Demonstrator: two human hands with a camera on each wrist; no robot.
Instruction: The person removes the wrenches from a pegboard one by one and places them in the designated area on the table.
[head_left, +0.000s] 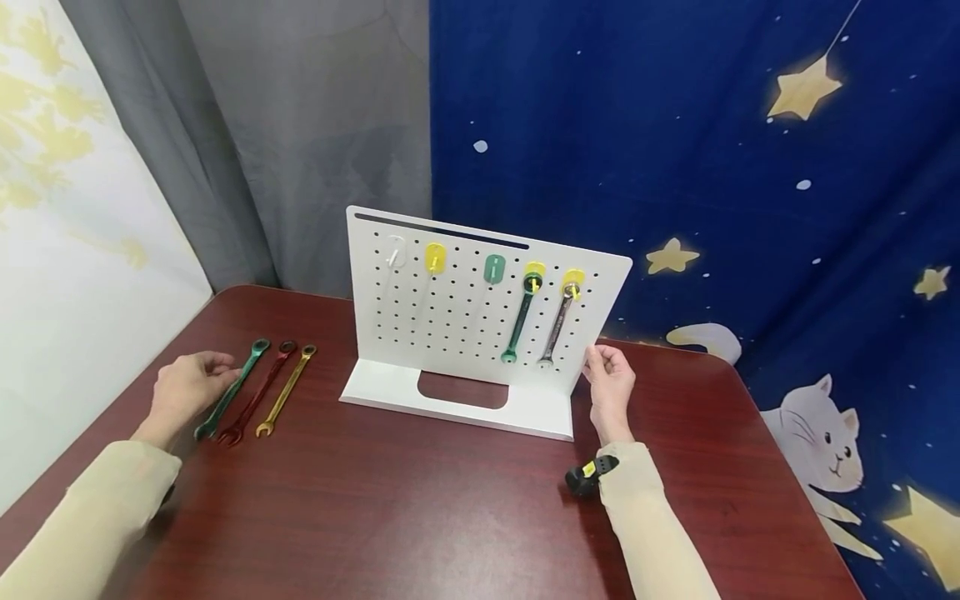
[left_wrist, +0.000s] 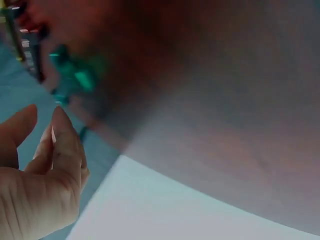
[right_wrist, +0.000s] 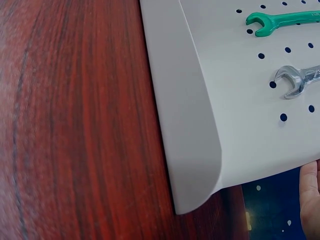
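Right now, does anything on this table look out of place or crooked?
Nothing looks damaged or spilled. Three wrenches lie loose on the table by the left hand, while three pegboard hooks hang bare. The right hand is at the board's edge.

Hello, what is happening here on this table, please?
A person sits at a dark red table with a white pegboard stand. A green wrench and a silver wrench hang on yellow hooks. The left hand touches a green wrench lying beside a red wrench and a yellow wrench. The right hand is at the pegboard's right edge.
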